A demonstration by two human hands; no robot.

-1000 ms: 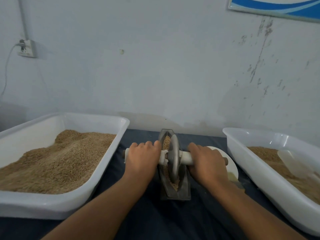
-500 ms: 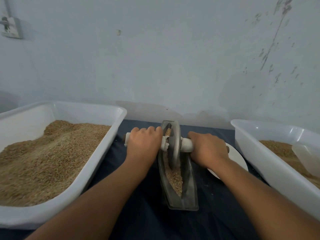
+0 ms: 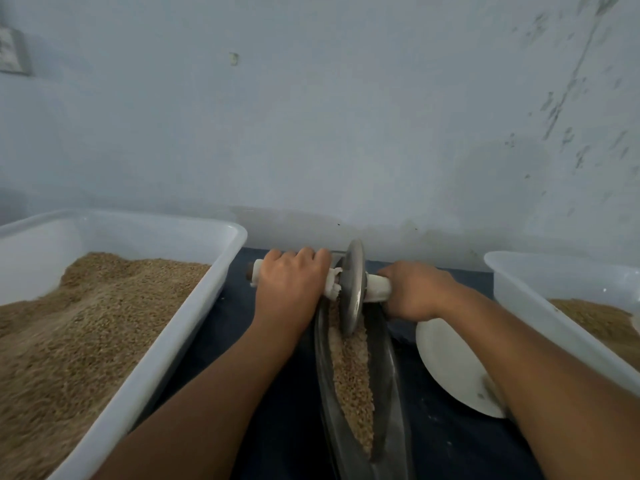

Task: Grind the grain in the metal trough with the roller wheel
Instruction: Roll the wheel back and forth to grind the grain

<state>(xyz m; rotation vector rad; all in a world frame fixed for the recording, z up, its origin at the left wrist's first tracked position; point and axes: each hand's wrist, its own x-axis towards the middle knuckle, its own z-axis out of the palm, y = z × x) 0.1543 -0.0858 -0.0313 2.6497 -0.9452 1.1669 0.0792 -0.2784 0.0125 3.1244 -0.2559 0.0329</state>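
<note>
We hold the wheel [image 3: 352, 289] at the far end of the trough [image 3: 391, 375], its rim down in the grain [image 3: 353, 372]. Our left hand [image 3: 291, 289] has its fingers curled over the white handle [image 3: 377, 287] on the left of the disc; our right hand [image 3: 414, 289] is wrapped round the handle on the right, though its fingertips are turned away from us and we cannot see them close. The trough lies lengthwise on the table [image 3: 277, 410], running from us toward the wall [image 3: 346, 116], between our forearms. As for progress, we judge the grinding to be under way but far from done: the grain lying along the near stretch of the trough looks mostly whole and kernel-shaped, with a slightly paler, finer streak close under the wheel. Many more passes along the full length seem to be left. The table is covered with a dark blue cloth. On our left stands a white tub [image 3: 194, 306] heaped with brown grain; on our right a second tub [image 3: 519, 289] holds a lower layer of it. A white plate [image 3: 450, 368] lies between the trough and the right tub, partly under our right forearm. The wall is pale, scuffed and stained at the upper right, with a socket [image 3: 14, 51] at the upper left.
</note>
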